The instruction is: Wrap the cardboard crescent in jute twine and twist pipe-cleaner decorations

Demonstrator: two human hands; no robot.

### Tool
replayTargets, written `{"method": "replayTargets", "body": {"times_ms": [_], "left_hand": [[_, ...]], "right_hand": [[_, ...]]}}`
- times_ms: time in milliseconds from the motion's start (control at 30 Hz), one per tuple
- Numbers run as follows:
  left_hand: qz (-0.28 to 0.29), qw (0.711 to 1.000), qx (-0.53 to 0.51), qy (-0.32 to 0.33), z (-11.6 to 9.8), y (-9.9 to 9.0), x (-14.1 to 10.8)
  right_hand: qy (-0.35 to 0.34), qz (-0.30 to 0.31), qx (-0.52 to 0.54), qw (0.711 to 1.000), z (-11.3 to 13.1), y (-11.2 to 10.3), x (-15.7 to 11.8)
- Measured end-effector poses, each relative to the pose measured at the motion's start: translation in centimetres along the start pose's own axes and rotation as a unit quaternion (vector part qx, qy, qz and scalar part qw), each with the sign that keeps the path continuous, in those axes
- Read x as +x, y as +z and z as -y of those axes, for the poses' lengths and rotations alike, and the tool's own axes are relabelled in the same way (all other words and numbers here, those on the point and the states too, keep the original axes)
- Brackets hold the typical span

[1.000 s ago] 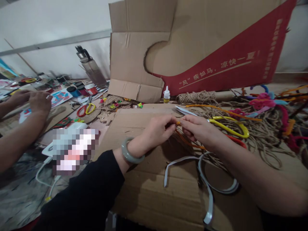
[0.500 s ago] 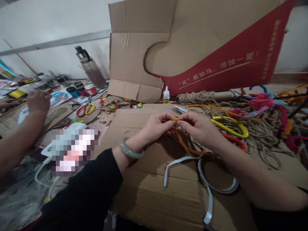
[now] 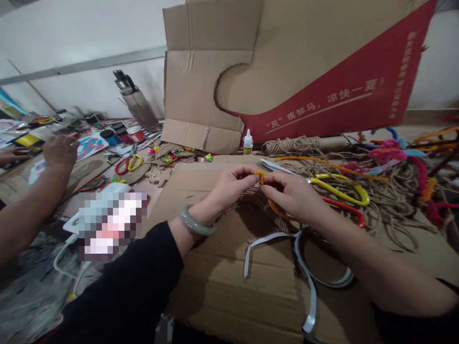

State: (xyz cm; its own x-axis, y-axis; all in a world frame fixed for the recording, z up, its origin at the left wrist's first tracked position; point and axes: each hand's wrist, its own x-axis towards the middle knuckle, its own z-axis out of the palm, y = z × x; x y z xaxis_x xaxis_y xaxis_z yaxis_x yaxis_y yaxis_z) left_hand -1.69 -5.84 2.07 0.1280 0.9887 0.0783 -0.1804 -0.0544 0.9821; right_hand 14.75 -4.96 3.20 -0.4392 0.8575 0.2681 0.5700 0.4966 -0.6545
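Note:
My left hand (image 3: 234,187), with a pale bangle (image 3: 196,220) at its wrist, pinches a small twisted part of an orange fuzzy strand (image 3: 262,177). On the other side of that twist, my right hand (image 3: 290,191) pinches the same strand with thumb and forefinger. The strand's tail hangs below my right hand. Under both hands is a coil of brown cord (image 3: 267,205), partly hidden. A white strip (image 3: 268,237) curls on the cardboard sheet (image 3: 229,286) nearer to me.
Yellow-and-red-handled scissors (image 3: 340,188) lie right of my hands on tangled brown cord (image 3: 390,210). A small glue bottle (image 3: 247,142) stands before an upright cardboard (image 3: 208,91). At the left are another person's hands (image 3: 60,150), a dark bottle (image 3: 138,102) and a power bank (image 3: 103,205).
My right hand has shifted slightly right and down, uncovering more of the scissors. The orange twist now stands up more between my fingers. The other person's hand has moved slightly right.

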Motion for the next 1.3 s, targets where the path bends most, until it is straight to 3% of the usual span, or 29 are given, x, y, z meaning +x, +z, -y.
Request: {"method": "replayTargets", "body": {"times_ms": [167,333,433,533,867,1100,1300], "left_hand": [[0.005,0.993,0.112,0.047,0.1,-0.1,0.0],[0.007,0.953,0.26,0.156,0.3,-0.3,-0.2],[0.006,0.922,0.332,0.197,0.3,-0.4,-0.5],[0.003,0.914,0.355,0.194,0.3,-0.4,-0.6],[0.013,0.956,0.252,0.149,0.2,0.2,-0.8],[0.023,0.996,0.079,0.029,-0.3,0.7,-0.9],[0.001,1.0,0.015,0.018,-0.5,0.9,-0.8]], "right_hand": [[-0.033,-0.057,-0.099,0.993,-0.7,0.0,-0.2],[-0.05,-0.067,-0.213,0.973,-0.7,0.0,-0.6],[-0.057,-0.065,-0.228,0.97,-0.5,0.2,-0.8],[-0.067,-0.077,-0.217,0.971,-0.5,0.3,-0.8],[-0.078,-0.081,-0.12,0.986,-0.3,0.2,-0.7],[-0.037,-0.088,0.037,0.995,0.1,0.1,-0.5],[0.006,-0.057,0.15,0.987,-0.1,0.3,-0.3]]}}
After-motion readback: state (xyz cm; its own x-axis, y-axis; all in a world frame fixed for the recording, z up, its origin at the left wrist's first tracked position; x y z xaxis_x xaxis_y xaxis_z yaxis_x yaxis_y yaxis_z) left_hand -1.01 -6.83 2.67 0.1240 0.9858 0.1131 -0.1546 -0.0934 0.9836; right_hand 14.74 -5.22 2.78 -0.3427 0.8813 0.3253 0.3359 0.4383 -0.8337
